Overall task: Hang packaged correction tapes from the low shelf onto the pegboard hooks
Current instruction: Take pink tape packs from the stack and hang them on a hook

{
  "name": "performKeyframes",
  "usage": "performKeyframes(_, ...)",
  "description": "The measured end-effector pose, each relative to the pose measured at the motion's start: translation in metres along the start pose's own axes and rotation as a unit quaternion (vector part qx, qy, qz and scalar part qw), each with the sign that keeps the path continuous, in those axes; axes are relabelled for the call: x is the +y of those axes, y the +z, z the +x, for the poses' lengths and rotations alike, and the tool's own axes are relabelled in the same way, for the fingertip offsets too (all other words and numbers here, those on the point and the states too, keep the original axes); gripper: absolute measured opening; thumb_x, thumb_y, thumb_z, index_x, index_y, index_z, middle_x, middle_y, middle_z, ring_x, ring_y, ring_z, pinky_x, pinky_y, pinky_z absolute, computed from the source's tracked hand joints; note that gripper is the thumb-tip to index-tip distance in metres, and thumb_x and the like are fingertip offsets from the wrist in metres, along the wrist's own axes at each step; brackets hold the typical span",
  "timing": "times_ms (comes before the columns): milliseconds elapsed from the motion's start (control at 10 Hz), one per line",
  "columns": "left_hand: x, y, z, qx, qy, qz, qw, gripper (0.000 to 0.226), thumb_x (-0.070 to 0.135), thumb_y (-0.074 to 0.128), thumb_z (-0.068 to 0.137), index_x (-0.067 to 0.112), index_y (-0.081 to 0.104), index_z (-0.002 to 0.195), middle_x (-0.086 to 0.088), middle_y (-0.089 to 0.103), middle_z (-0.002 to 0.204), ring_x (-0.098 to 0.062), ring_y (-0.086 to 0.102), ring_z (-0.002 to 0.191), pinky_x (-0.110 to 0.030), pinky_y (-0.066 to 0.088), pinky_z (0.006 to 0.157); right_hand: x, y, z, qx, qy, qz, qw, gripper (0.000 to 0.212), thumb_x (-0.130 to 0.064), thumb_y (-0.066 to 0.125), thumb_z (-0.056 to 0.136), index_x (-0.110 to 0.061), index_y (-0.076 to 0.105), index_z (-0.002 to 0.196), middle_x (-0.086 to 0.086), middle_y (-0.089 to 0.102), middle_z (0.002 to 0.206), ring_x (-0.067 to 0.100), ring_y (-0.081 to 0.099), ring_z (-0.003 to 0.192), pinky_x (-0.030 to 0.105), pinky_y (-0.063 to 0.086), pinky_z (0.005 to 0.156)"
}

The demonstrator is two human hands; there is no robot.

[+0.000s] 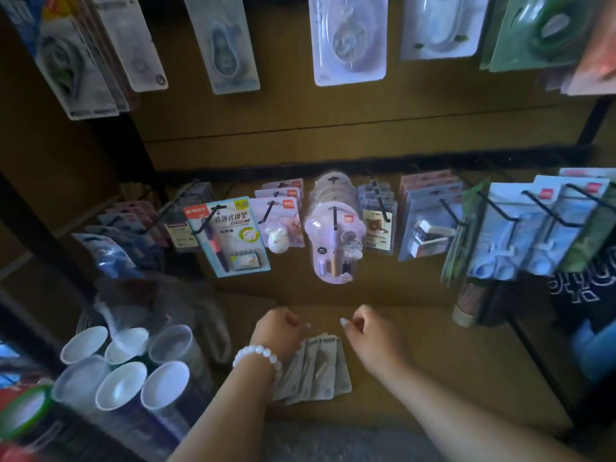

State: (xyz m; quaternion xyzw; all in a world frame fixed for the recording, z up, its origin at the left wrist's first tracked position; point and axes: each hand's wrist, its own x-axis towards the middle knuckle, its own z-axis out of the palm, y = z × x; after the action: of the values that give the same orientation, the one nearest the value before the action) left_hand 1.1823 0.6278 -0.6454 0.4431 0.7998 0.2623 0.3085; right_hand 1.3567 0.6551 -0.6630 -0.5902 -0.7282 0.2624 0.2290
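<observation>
A fanned stack of grey packaged correction tapes (320, 368) lies flat on the low brown shelf (433, 355). My left hand (278, 330), with a white bead bracelet on the wrist, hovers curled over the stack's upper left corner. My right hand (373, 331) hovers curled just right of the stack's top. Neither hand visibly grips a package. Above, black pegboard hooks (335, 218) carry rows of packaged stationery, among them a pink round blister pack (335, 241) and blue packs (510, 228).
Several white-rimmed cups (121, 371) stand close on the left of the shelf. A clear plastic bag (140, 295) lies behind them. A higher row of hanging correction tapes (348, 38) fills the top. A dark rack frame (533, 345) borders the right.
</observation>
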Motion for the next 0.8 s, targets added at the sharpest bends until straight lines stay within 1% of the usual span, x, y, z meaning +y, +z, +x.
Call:
performKeyframes(100, -0.023, 0.016, 0.014, -0.039, -0.043, 0.035, 0.998, 0.024, 0.031, 0.061, 0.088, 0.013, 0.069, 0.101, -0.007, 0.072, 0.100, -0.026, 0.068, 0.095, -0.033, 0.056, 0.085, 0.015, 0.020, 0.010, -0.046, 0.041, -0.040, 0.997, 0.026, -0.047, 0.046, 0.094, -0.023, 0.047, 0.082, -0.003, 0.056, 0.072, 0.016, 0.049, 0.062, 0.025, 0.031, 0.048)
performKeyframes(200, -0.041, 0.028, 0.026, -0.048, -0.082, 0.031, 0.995, 0.032, 0.038, 0.056, 0.086, 0.015, 0.070, 0.103, -0.009, 0.072, 0.101, -0.028, 0.069, 0.093, -0.040, 0.057, 0.089, 0.026, 0.040, 0.021, -0.090, 0.074, -0.045, 0.992, 0.023, -0.043, 0.044, 0.095, -0.023, 0.046, 0.083, -0.005, 0.054, 0.075, 0.016, 0.049, 0.064, 0.024, 0.028, 0.046)
performKeyframes(300, -0.059, 0.038, 0.039, -0.075, -0.117, 0.044, 0.989, 0.045, 0.045, 0.049, 0.091, 0.012, 0.066, 0.117, -0.009, 0.068, 0.118, -0.029, 0.065, 0.109, -0.041, 0.051, 0.099, 0.032, 0.062, 0.032, -0.132, 0.113, -0.020, 0.985, 0.024, -0.043, 0.046, 0.095, -0.021, 0.045, 0.085, -0.005, 0.051, 0.074, 0.014, 0.048, 0.063, 0.025, 0.028, 0.047)
performKeyframes(400, -0.069, 0.045, 0.045, -0.099, -0.135, 0.053, 0.985, 0.058, 0.053, 0.041, 0.094, 0.010, 0.057, 0.129, -0.007, 0.060, 0.132, -0.028, 0.057, 0.121, -0.041, 0.045, 0.107, 0.036, 0.086, 0.041, -0.169, 0.151, 0.028, 0.973, 0.025, -0.038, 0.049, 0.095, -0.024, 0.044, 0.075, -0.006, 0.050, 0.071, 0.011, 0.048, 0.061, 0.025, 0.030, 0.047)
performKeyframes(500, -0.086, 0.055, 0.055, -0.076, -0.131, 0.049, 0.987, 0.039, 0.032, 0.045, 0.101, 0.005, 0.062, 0.124, -0.014, 0.064, 0.126, -0.031, 0.061, 0.117, -0.036, 0.048, 0.101, 0.039, 0.113, 0.047, -0.194, 0.178, 0.060, 0.963, 0.021, -0.034, 0.052, 0.093, -0.020, 0.059, 0.079, 0.006, 0.069, 0.085, 0.023, 0.066, 0.077, 0.031, 0.053, 0.061)
performKeyframes(600, -0.100, 0.065, 0.059, -0.060, -0.163, 0.039, 0.984, 0.034, 0.020, 0.053, 0.097, -0.003, 0.063, 0.121, -0.022, 0.065, 0.126, -0.033, 0.064, 0.109, -0.029, 0.049, 0.090, 0.042, 0.140, 0.052, -0.218, 0.210, 0.060, 0.951, 0.030, -0.036, 0.052, 0.092, -0.013, 0.062, 0.075, 0.014, 0.072, 0.093, 0.029, 0.069, 0.085, 0.033, 0.054, 0.070)
performKeyframes(700, -0.115, 0.074, 0.065, -0.095, -0.162, 0.026, 0.982, 0.038, 0.010, 0.039, 0.102, -0.005, 0.049, 0.135, -0.024, 0.052, 0.140, -0.032, 0.058, 0.115, -0.027, 0.044, 0.096, 0.044, 0.161, 0.057, -0.232, 0.238, 0.066, 0.941, 0.032, -0.037, 0.052, 0.091, -0.009, 0.068, 0.094, 0.013, 0.072, 0.100, 0.028, 0.069, 0.089, 0.028, 0.054, 0.066)
performKeyframes(800, -0.126, 0.079, 0.069, -0.069, -0.248, -0.100, 0.961, 0.036, 0.011, 0.042, 0.101, -0.006, 0.053, 0.131, -0.024, 0.056, 0.136, -0.037, 0.053, 0.127, -0.017, 0.043, 0.071, 0.045, 0.176, 0.060, -0.232, 0.251, 0.052, 0.938, 0.033, -0.036, 0.052, 0.092, -0.008, 0.064, 0.104, 0.012, 0.069, 0.105, 0.027, 0.066, 0.093, 0.021, 0.037, 0.048)
